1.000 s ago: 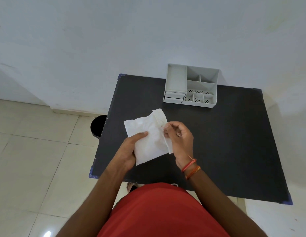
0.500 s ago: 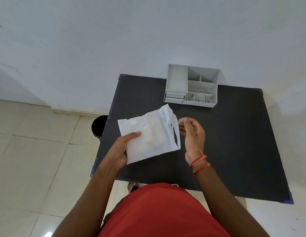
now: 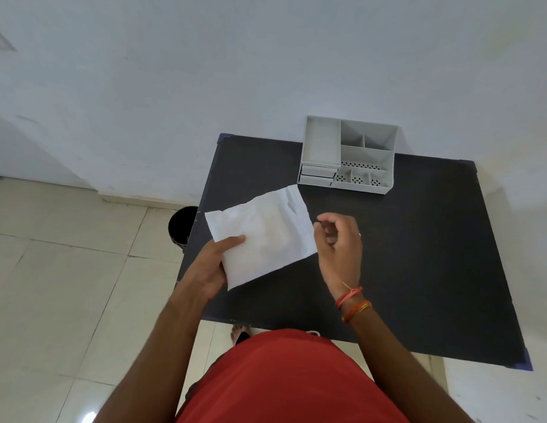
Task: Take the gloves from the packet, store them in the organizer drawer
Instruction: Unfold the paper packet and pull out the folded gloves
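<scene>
Left hand (image 3: 209, 267) grip pinches flat white paper packet (image 3: 261, 236); right hand (image 3: 339, 239) curled, empty. Advise widening the mouth before reaching inside.

No readable text, label, brand, number or sign appears anywhere in the frame. The white packet (image 3: 263, 236) at centre shows a plain, creased face without print. The grey organizer (image 3: 347, 155) at upper right bears only rows of small round holes, and its two drawer fronts (image 3: 317, 175) are unmarked.
</scene>
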